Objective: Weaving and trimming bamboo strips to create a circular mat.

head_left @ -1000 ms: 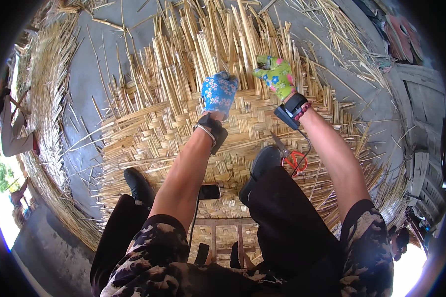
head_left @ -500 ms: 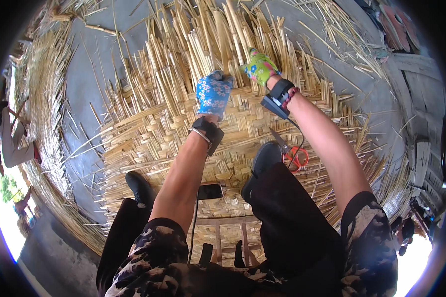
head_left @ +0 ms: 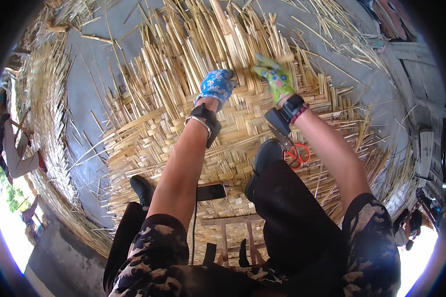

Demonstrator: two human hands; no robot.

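Observation:
A partly woven mat of flat straw-coloured reed strips (head_left: 183,148) spreads below me, with loose strip ends (head_left: 198,44) fanning out at its far side. My left hand (head_left: 217,85), in a blue flowered glove, is closed on reed strips at the edge of the weave; its fingertips are partly hidden. To its right, my right hand (head_left: 276,81) wears a green flowered glove and is blurred by motion. Its fingers look stretched out and apart, close to a blurred reed strip (head_left: 288,59). Scissors with orange handles (head_left: 297,154) lie on the mat beside my right shoe.
A dark phone (head_left: 211,192) lies on the mat between my legs, near a low wooden frame (head_left: 233,221). Loose reeds (head_left: 327,34) are strewn over the grey floor at upper right. Another woven piece (head_left: 47,94) runs along the left, where a person (head_left: 16,148) sits.
My right hand has moved slightly right, away from the left hand, and its fingers have spread. My left hand stays at nearly the same place on the weave's edge.

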